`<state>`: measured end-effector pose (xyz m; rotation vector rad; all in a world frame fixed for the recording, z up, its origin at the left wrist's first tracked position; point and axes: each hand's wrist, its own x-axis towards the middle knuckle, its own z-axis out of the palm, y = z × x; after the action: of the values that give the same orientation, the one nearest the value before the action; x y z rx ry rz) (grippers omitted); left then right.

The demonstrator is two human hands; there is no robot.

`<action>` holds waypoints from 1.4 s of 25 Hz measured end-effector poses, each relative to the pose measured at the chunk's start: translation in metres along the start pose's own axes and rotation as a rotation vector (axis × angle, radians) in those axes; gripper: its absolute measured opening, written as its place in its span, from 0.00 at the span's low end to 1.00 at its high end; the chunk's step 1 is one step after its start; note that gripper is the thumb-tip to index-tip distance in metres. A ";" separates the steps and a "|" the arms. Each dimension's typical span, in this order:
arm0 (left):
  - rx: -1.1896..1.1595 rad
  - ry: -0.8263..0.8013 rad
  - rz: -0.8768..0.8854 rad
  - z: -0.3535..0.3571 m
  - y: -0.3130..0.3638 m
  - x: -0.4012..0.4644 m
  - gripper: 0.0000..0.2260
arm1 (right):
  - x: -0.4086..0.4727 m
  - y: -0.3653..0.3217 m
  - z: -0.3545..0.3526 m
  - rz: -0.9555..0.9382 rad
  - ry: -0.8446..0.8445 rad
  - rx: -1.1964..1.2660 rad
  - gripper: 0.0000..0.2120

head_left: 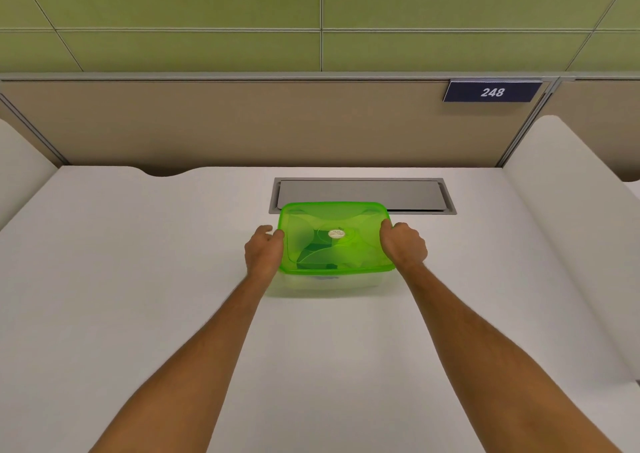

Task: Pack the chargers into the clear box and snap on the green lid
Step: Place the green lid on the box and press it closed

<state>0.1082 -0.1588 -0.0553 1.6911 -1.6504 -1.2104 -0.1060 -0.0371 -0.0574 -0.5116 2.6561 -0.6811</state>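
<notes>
The green lid (335,237) sits on top of the clear box (329,284), which stands on the white desk (138,279) just in front of a grey cable hatch (362,194) set into the surface. Dark shapes show through the lid, probably the chargers (313,258); how many cannot be counted through the tinted plastic. The left hand (264,251) closes its fingers on the lid's left edge and the right hand (403,246) is curled over the right edge, both pressing or gripping the rim. The lid looks seated, but whether it has snapped all round cannot be told from here. The risk, as I judge it, is an uneven press: pushing only at the two sides may leave the near or far edge riding up, so the lid pops off later. A cable lying across the rim would also keep the lid from closing, and a hard push could slide the light box across the smooth desk toward the hatch. Count: one lid, one box, two hands, one hatch, and one number plate (491,91) reading 248 on the partition behind.
</notes>
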 end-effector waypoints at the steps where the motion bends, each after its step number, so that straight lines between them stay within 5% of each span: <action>1: -0.042 -0.044 -0.013 0.001 0.003 0.007 0.18 | 0.006 -0.002 -0.002 -0.014 -0.029 0.027 0.23; 8: -0.223 -0.264 -0.068 0.015 0.020 0.049 0.19 | 0.032 -0.027 -0.001 -0.129 -0.100 0.162 0.23; 19: -0.009 0.025 0.057 0.036 0.031 0.056 0.17 | 0.045 -0.029 0.018 -0.053 0.023 0.242 0.19; 35: -0.101 0.062 0.186 0.036 0.023 0.053 0.12 | 0.044 -0.031 0.021 -0.121 0.000 0.116 0.20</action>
<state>0.0590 -0.2051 -0.0676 1.4646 -1.6404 -1.1204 -0.1282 -0.0898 -0.0692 -0.6436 2.5835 -0.8647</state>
